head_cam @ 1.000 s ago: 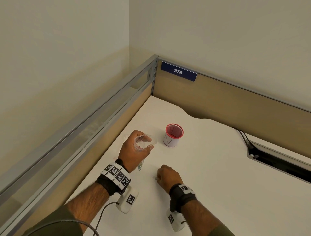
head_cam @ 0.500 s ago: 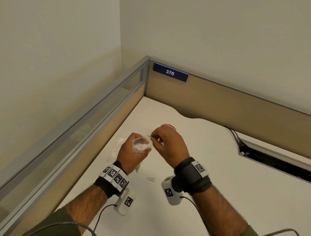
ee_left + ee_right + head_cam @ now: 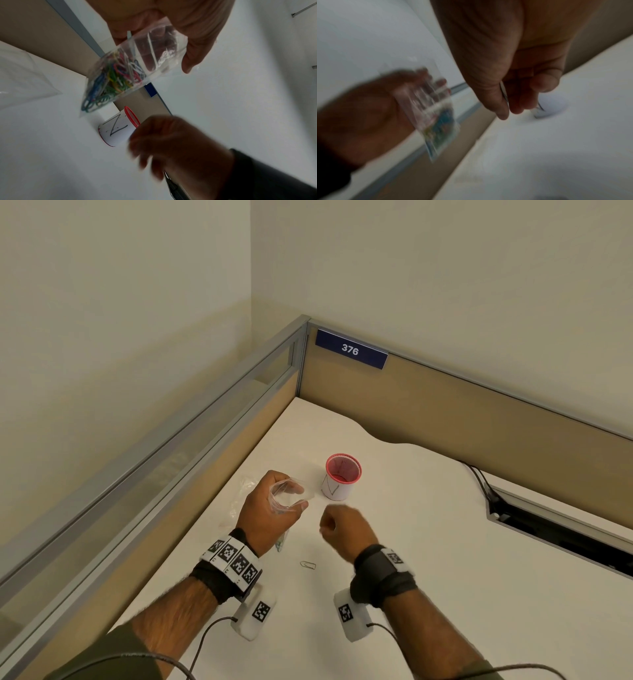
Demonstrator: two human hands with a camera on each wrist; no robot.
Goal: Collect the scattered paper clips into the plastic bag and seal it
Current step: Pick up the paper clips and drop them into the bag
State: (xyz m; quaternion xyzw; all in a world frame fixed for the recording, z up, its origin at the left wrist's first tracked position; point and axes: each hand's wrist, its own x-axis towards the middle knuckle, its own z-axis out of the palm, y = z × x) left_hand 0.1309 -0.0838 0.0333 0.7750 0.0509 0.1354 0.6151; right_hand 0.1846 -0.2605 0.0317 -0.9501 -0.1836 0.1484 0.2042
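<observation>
My left hand [image 3: 301, 497] grips a small clear plastic bag [image 3: 284, 498] and holds its mouth open above the desk. Several coloured paper clips [image 3: 109, 81] lie bunched in the bag's lower end. To its right and lower hangs my right hand [image 3: 329, 525], blurred, with curled fingers. In the right wrist view a thin silvery glint shows beside the thumb [image 3: 502, 105]; whether a clip is pinched there is unclear. One silver paper clip [image 3: 307, 565] lies on the white desk [image 3: 428, 559] between my wrists.
A red mesh cup [image 3: 342, 475] wrapped in white paper stands just beyond my hands. More clear plastic [image 3: 245, 491] lies flat left of the left hand. Low partition walls [image 3: 445, 412] close the desk's left and far sides. A cable slot [image 3: 561, 529] opens at right.
The right hand picked at the desk, rose to the bag's mouth, and has now dropped back down and right of it. The left hand has held the bag open throughout.
</observation>
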